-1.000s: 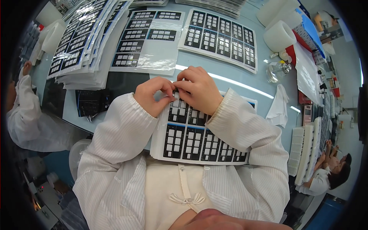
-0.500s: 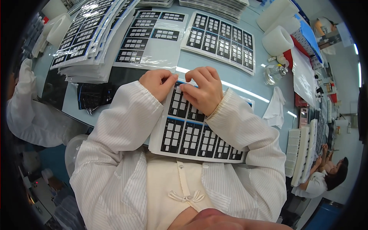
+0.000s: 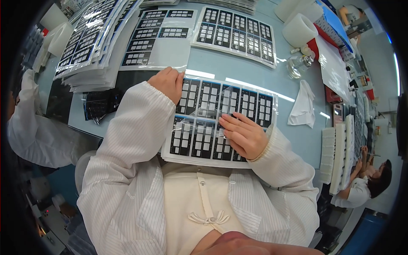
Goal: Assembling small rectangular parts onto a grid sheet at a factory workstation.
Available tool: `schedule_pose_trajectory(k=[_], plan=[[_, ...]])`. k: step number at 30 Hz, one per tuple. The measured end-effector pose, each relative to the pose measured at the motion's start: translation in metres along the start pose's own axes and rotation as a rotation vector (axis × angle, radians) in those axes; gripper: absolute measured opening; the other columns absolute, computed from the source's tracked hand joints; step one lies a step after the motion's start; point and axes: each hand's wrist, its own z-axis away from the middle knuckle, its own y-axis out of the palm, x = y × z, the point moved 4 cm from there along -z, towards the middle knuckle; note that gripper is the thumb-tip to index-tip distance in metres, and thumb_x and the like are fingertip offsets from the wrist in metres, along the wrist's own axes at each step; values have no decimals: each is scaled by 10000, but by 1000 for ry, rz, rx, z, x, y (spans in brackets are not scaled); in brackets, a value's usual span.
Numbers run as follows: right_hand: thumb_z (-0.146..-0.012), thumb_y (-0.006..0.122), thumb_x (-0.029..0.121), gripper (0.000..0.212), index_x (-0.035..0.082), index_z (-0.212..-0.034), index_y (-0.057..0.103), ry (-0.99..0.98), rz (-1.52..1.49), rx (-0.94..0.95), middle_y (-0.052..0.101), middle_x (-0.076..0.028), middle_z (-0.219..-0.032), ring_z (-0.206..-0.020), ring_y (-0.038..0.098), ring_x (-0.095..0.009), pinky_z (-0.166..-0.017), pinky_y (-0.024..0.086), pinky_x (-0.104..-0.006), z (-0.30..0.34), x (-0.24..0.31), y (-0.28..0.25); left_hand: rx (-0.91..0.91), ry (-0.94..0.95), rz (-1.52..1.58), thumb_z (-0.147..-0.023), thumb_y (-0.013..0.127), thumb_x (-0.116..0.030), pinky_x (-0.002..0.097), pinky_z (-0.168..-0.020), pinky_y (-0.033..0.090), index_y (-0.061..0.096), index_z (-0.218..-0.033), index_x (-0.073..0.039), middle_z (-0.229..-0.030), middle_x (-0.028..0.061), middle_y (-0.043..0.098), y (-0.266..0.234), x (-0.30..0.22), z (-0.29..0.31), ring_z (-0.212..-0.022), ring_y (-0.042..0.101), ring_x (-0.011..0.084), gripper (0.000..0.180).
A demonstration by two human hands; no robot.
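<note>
In front of me lies a stack of sheets (image 3: 182, 160) printed with black panels that have pale windows and blue edges. A glossy clear film (image 3: 227, 97) covers the top sheet, creased and catching light near its middle. At the upper left corner my left hand (image 3: 167, 85) is closed, its curled fingers against the sheet's edge; the fingertips are partly hidden. My right hand (image 3: 244, 135) rests flat on the film, right of the middle, with its fingers stretched toward the left.
A tall pile of similar sheets (image 3: 87, 40) stands at the far left, beside a partly emptied sheet (image 3: 170, 53). Another stack (image 3: 233, 36) lies beyond. On the right are a glass jar (image 3: 298, 66), a white cloth (image 3: 301, 104) and white rolls (image 3: 299, 30). Black scraps (image 3: 100, 105) lie left.
My right hand has left the upper left corner and moved right and nearer, opening flat on the film. The left hand stays by the corner. My view has shifted slightly.
</note>
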Motion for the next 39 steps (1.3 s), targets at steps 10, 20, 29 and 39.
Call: schedule_pose_trajectory(k=[10,20,29,39], plan=[[-690,585,-72,134,28,-775,563,261,-181,-46,672,-151,-986,-1038,615,-286,-970,378,-439,80,24,-30,33,-44,-29,-960,402,-241,327,-676,513,612,-879,-42,-806,89,594,1,-4,1,-718,622,236,301],[-653,510,-15,111,89,-651,548,578,-143,-386,700,-93,-776,-839,684,-225,-871,345,-410,180,25,-72,-33,1,45,-946,436,-226,354,-650,467,577,-821,-5,-779,130,566,8,3,-2,-685,581,286,291],[-721,375,29,152,55,-585,438,760,-340,-977,504,-91,-505,-456,414,-154,-533,331,-226,310,9,-101,-101,59,169,-930,478,-212,365,-579,398,515,-764,33,-681,163,512,12,6,-2,-592,511,294,298],[-820,429,129,123,48,-736,467,749,-350,-1317,431,-58,-594,-532,393,-147,-492,314,-240,431,83,-183,-77,-34,201,-931,488,-287,335,-590,402,536,-771,9,-703,146,525,14,21,-7,-591,492,276,340]])
